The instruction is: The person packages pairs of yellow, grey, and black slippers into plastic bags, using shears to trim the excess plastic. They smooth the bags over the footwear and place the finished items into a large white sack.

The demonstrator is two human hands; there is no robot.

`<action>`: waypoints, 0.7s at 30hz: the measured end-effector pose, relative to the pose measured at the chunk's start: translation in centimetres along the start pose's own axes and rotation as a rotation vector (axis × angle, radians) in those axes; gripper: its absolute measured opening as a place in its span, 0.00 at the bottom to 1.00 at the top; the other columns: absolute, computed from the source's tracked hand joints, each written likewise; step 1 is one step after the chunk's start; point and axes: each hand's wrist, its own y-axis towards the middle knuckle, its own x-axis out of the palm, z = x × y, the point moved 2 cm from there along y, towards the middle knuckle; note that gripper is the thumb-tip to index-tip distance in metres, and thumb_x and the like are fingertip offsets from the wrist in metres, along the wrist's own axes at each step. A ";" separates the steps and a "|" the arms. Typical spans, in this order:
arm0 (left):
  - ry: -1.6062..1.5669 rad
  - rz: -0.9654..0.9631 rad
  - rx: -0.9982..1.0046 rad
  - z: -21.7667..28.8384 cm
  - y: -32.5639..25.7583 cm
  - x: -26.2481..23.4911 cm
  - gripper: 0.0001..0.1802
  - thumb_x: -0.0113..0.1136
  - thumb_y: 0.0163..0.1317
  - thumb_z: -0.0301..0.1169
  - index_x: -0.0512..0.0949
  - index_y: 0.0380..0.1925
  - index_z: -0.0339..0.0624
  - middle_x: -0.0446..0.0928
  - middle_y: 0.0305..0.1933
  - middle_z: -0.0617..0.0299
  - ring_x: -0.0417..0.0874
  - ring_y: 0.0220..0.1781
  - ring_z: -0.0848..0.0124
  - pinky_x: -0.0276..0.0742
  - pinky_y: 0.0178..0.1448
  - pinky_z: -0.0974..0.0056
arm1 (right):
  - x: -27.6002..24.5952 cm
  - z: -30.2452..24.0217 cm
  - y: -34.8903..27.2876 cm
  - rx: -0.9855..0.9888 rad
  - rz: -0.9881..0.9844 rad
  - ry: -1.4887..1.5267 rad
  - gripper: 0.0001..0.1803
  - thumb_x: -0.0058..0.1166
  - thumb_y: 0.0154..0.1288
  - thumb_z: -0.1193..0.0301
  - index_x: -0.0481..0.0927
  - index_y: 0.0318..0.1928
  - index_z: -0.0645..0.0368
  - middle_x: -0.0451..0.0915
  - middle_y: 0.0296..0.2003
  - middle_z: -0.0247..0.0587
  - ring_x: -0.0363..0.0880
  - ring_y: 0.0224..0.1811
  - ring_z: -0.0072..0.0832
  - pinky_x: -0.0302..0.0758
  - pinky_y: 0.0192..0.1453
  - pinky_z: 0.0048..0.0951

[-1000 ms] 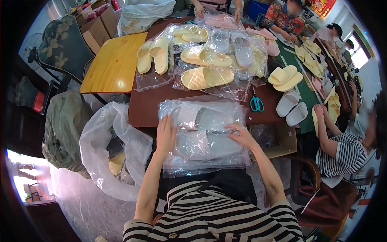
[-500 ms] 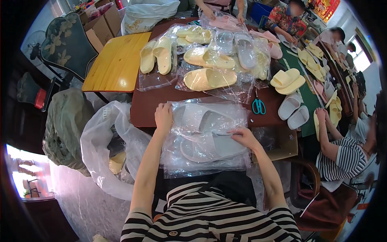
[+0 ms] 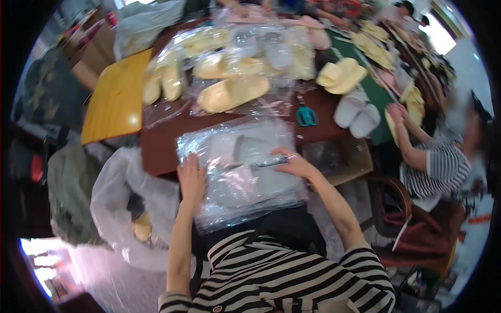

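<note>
— Where are my hands sitting?

— Your left hand [image 3: 191, 177] is lying flat, fingers spread, on the left edge of the clear plastic bag [image 3: 242, 172] of grey slippers [image 3: 250, 150] — gripping nothing. Your right hand [image 3: 295, 163] is resting on the bag's right side, fingers curled; whether they're pinching the film, I cannot tell.

— And the bag?

— It's lying between your hands, overhanging the near edge of the brown desk [image 3: 162, 146], with teal scissors [image 3: 307, 116] just beyond.
</note>
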 end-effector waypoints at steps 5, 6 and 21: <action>0.112 -0.012 -0.019 -0.6 -1.3 0.9 0.34 0.42 0.75 0.41 0.52 0.75 0.37 0.50 0.80 0.52 0.47 0.82 0.53 0.38 0.81 0.45 | -2.4 -1.0 -2.2 0.038 0.104 0.145 0.26 0.70 0.53 0.72 0.77 0.54 0.55 0.78 0.42 0.32 0.75 0.39 0.21 0.75 0.45 0.27; 0.118 -0.001 -0.007 -0.6 -1.3 0.8 0.34 0.41 0.75 0.41 0.52 0.75 0.37 0.49 0.81 0.52 0.46 0.82 0.54 0.38 0.81 0.45 | -3.3 -1.2 -3.0 0.043 0.108 0.204 0.24 0.70 0.54 0.73 0.77 0.52 0.56 0.77 0.42 0.32 0.75 0.38 0.20 0.74 0.43 0.25; -0.137 -0.006 -0.003 -0.6 -0.8 -0.4 0.34 0.51 0.72 0.42 0.57 0.73 0.39 0.55 0.78 0.51 0.50 0.80 0.51 0.39 0.80 0.43 | -19.3 4.6 -21.6 0.195 1.147 0.228 0.20 0.68 0.58 0.76 0.74 0.49 0.54 0.75 0.38 0.31 0.72 0.40 0.18 0.69 0.44 0.20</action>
